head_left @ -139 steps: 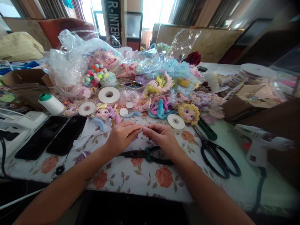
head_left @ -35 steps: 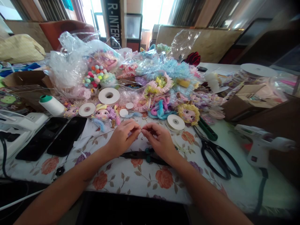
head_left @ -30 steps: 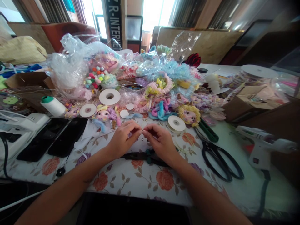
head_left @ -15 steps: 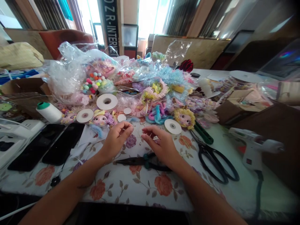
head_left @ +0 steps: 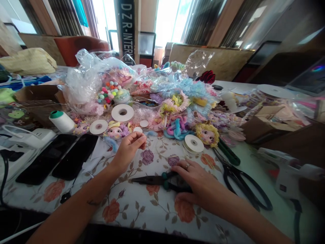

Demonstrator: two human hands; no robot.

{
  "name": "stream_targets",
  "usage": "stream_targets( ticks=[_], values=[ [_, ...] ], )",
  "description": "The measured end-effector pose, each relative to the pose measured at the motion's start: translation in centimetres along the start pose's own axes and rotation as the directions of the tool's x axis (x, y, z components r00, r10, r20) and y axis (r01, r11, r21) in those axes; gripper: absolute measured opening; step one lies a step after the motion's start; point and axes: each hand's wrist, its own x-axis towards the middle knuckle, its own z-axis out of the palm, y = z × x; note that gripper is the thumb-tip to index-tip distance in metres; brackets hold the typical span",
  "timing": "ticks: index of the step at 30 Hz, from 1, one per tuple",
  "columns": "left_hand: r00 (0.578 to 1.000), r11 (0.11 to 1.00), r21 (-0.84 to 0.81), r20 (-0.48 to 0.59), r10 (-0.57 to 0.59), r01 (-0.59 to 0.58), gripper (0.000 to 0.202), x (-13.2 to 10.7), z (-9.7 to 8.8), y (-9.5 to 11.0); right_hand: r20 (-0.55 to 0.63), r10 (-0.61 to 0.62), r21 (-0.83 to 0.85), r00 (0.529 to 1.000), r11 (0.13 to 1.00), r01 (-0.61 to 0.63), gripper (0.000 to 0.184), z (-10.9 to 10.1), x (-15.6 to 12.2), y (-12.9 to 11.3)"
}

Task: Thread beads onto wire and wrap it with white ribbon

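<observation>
My left hand (head_left: 130, 148) is raised over the flowered cloth (head_left: 137, 203), thumb and fingertips pinched together. Whatever may be between them is too small to make out. Needle-nose pliers (head_left: 149, 180) with dark green and black handles lie on the cloth, jaws toward the left. Over their handles is my right hand (head_left: 196, 178), thumb on the near side and fingers on the far side, spread apart and not closed. A ring shows on one finger. The handle ends are hidden beneath the hand. A tiny shiny bit (head_left: 157, 161) rests on the cloth between my hands.
Black scissors (head_left: 243, 183) and a glue gun (head_left: 281, 169) lie to the right. Ribbon spools (head_left: 194, 143), a doll head with yellow curls (head_left: 207, 134) and bagged trims (head_left: 177, 84) fill the back. Left are two phones (head_left: 74, 157) and a thread cone (head_left: 61, 121).
My right hand has moved away from the left hand, down and right onto the pliers' handles, its fingers opening. My left hand keeps its pinch. The whole view has shifted slightly.
</observation>
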Motion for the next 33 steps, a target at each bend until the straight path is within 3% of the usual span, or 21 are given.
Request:
stream_targets(
  ticks=[3, 7, 9, 11, 13, 15, 18, 21, 28, 33],
  values=[
    [0.999, 1.0, -0.003, -0.052, 0.007, -0.007, 0.018, 0.2, -0.1, 0.2, 0.005, 0.012, 0.021, 1.0, 1.0, -0.012, 0.045, 0.0, 0.3, 0.0],
    [0.991, 0.999, -0.041, -0.129, -0.021, 0.016, 0.02, 0.3, -0.3, 0.6, 0.129, 0.18, 0.218, 0.975, 0.954, -0.205, 0.042, -1.7, -0.2, 0.0],
    [0.981, 0.996, -0.087, -0.189, -0.04, 0.024, 0.02, 0.3, -0.4, 0.7, 0.223, 0.281, 0.412, 0.934, 0.841, -0.351, 0.047, -2.7, -0.9, 0.3],
    [0.971, 0.99, -0.137, -0.228, -0.068, 0.037, 0.02, 0.1, -0.2, 0.7, 0.304, 0.357, 0.587, 0.883, 0.66, -0.469, 0.051, -3.5, -1.5, 0.5],
    [0.976, 0.983, -0.17, -0.191, -0.103, 0.071, 0.018, -0.1, 0.1, 0.6, 0.38, 0.362, 0.697, 0.851, 0.494, -0.521, 0.054, -3.7, -1.8, 0.5],
    [0.986, 0.977, -0.177, -0.091, -0.141, 0.123, 0.018, -0.5, 0.5, 0.5, 0.412, 0.328, 0.74, 0.85, 0.423, -0.522, 0.05, -3.6, -1.7, 0.3],
    [0.983, 0.97, -0.158, 0.037, -0.18, 0.183, 0.019, -1.1, 1.1, 0.4, 0.392, 0.273, 0.768, 0.878, 0.429, -0.476, 0.034, -3.1, -0.8, -0.6],
    [0.981, 0.965, -0.177, 0.052, -0.188, 0.195, 0.018, -1.6, 1.5, 0.3, 0.376, 0.194, 0.804, 0.906, 0.418, -0.423, 0.035, -3.0, 0.3, -1.3],
    [0.998, 0.949, -0.311, -0.028, -0.056, 0.044, 0.013, -1.6, 1.7, 0.1, 0.192, 0.185, 0.728, 0.964, 0.632, -0.266, 0.034, -3.6, 2.3, -1.7],
    [0.979, 0.979, -0.154, -0.171, 0.11, -0.137, 0.012, -1.6, 1.2, 0.7, 0.027, 0.129, 0.67, 0.991, 0.734, -0.113, 0.033, -2.8, 4.1, -3.1]
  ],
)
